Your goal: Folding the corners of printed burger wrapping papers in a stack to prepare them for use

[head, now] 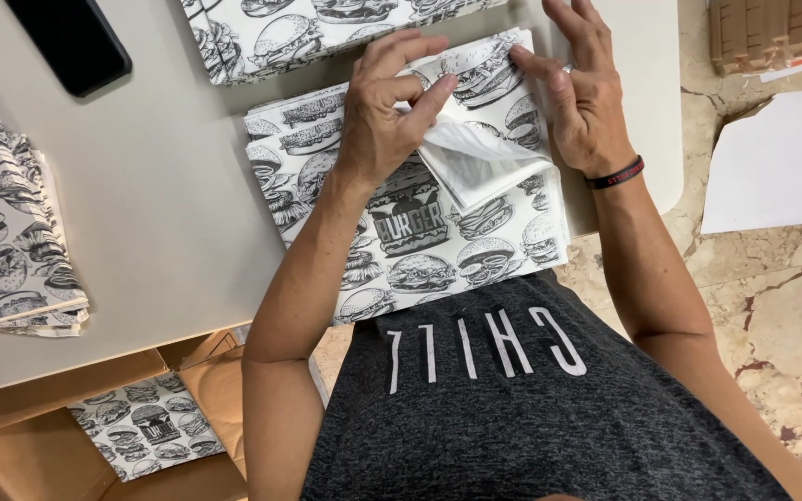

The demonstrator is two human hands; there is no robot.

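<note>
Both hands sit on the stack of burger-print paper sheets [401, 232] at the table's [160, 204] near edge. Left hand [387, 111] pinches a folded-up corner; right hand [582, 93] presses flat beside it, fingers spread. Phone [71, 42] lies far left.

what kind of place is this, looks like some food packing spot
Probably a packing or prep table for a takeaway food business, though it could be a home. Stacks of burger-printed paper sheets cover the grey table, more lie in a cardboard box on the floor, and both hands fold one sheet.
</note>
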